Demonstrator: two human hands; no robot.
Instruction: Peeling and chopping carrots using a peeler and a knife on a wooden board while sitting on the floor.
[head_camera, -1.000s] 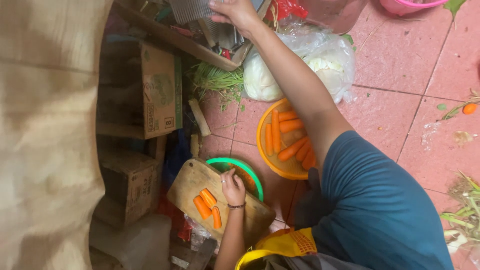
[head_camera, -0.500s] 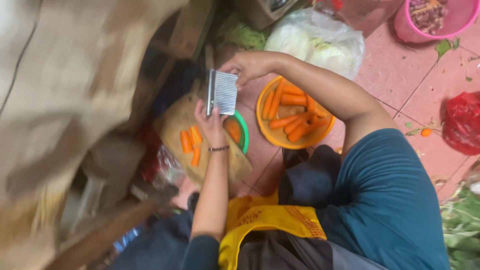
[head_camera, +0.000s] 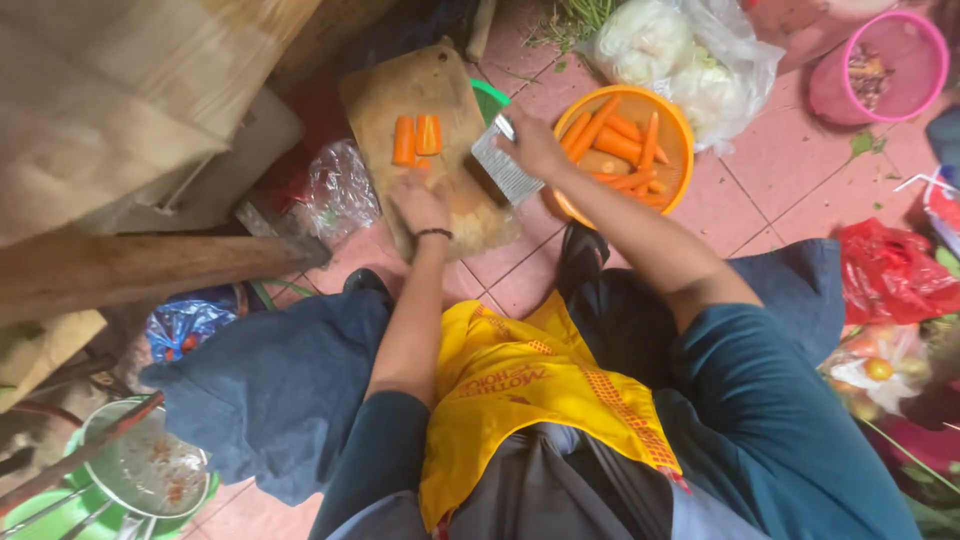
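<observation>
Yellow apron (head_camera: 520, 385): worn over the lap, a printed orange band seen across the cloth.
Left hand (head_camera: 420, 205): laid on the wooden cutting board (head_camera: 400, 95); fingers bent, nothing seen to be gripped.
Right hand (head_camera: 532, 142): closed on a ridged metal blade (head_camera: 505, 170) at the board's edge.
Carrot pieces (head_camera: 417, 137): set on the board, beyond the left hand.
Orange bowl (head_camera: 680, 120): filled with peeled carrots, placed right of the board.
Floor (head_camera: 790, 170): pink tiles, littered.
Clear bag (head_camera: 690, 55): pale cabbage held, farthest off.

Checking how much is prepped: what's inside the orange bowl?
The orange bowl holds peeled carrot sticks. The right hand covers its near rim, so anything there is hidden.
</observation>
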